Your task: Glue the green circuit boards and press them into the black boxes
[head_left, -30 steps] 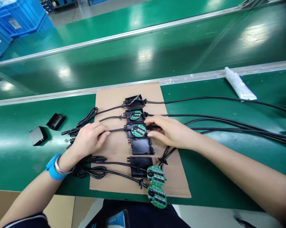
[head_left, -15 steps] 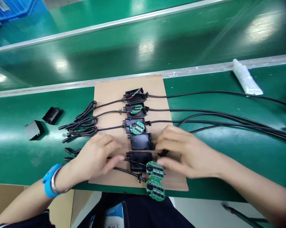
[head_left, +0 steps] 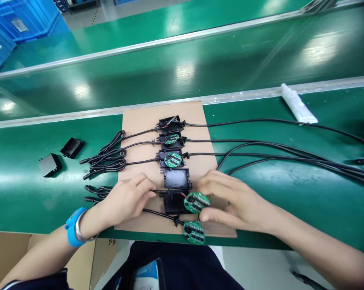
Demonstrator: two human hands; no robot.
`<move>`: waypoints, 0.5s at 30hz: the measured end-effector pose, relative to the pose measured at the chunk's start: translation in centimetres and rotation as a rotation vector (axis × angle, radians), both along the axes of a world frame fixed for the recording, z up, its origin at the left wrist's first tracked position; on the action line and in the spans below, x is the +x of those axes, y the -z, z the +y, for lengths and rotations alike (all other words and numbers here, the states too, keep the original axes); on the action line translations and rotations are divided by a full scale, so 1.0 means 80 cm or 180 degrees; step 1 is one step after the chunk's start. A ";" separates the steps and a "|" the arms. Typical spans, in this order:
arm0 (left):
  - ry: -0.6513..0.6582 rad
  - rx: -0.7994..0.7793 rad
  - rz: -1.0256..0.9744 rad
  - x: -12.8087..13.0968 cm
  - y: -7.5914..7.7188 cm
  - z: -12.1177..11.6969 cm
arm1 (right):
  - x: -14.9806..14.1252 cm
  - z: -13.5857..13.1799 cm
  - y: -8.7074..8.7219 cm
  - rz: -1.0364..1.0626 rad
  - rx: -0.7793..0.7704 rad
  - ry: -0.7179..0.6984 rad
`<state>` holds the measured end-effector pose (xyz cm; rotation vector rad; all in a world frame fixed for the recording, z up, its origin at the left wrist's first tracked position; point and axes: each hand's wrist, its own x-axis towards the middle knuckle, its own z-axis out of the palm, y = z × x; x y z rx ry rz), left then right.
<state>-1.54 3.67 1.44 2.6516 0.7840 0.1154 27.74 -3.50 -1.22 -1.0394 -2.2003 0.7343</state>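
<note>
My left hand (head_left: 129, 199) pinches a black cable (head_left: 162, 191) that runs to a green circuit board (head_left: 196, 202). My right hand (head_left: 230, 201) has thumb and fingers closed at that board's right edge, holding it raised over a black plastic case (head_left: 175, 204). Just above lies a bare black case (head_left: 177, 178). A second loose circuit board (head_left: 194, 233) rests near the cardboard's front edge. Farther back, a board (head_left: 173, 160) sits over the third case, another board (head_left: 171, 139) over the second, and a tilted one (head_left: 171, 121) in the farthest.
Under the cases lies a cardboard sheet (head_left: 139, 117). Coiled cables (head_left: 112, 155) sit at left, with two black covers (head_left: 50, 165) beyond. Long black cables (head_left: 290, 157) stretch right. A white tube (head_left: 298, 105) lies near the metal rail; blue crates (head_left: 27, 20) stand far left.
Both hands have left the third case and come nearer to me. My left hand has taken a nearer cable, and the circuit board on it is lifted and shifted over its case.
</note>
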 end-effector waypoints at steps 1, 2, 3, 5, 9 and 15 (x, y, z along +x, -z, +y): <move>-0.0143 0.0080 0.0030 -0.002 -0.004 0.004 | 0.004 0.006 -0.001 -0.0052 -0.0013 0.0115; -0.0263 0.0204 0.0108 -0.003 -0.006 0.008 | 0.008 0.011 0.001 -0.0165 -0.0010 0.0226; -0.0340 0.0344 0.0230 -0.005 -0.007 0.012 | 0.011 0.017 0.005 -0.0311 0.0020 0.0316; -0.0383 0.0539 0.0530 -0.006 -0.002 0.019 | 0.014 0.025 0.018 -0.0546 0.0195 0.0406; -0.0409 0.0765 0.0796 -0.003 0.016 0.026 | 0.014 0.035 0.042 -0.0792 0.0754 0.0404; -0.0394 0.0998 0.0388 0.001 0.010 0.011 | 0.011 0.023 0.019 -0.1028 0.1140 0.0562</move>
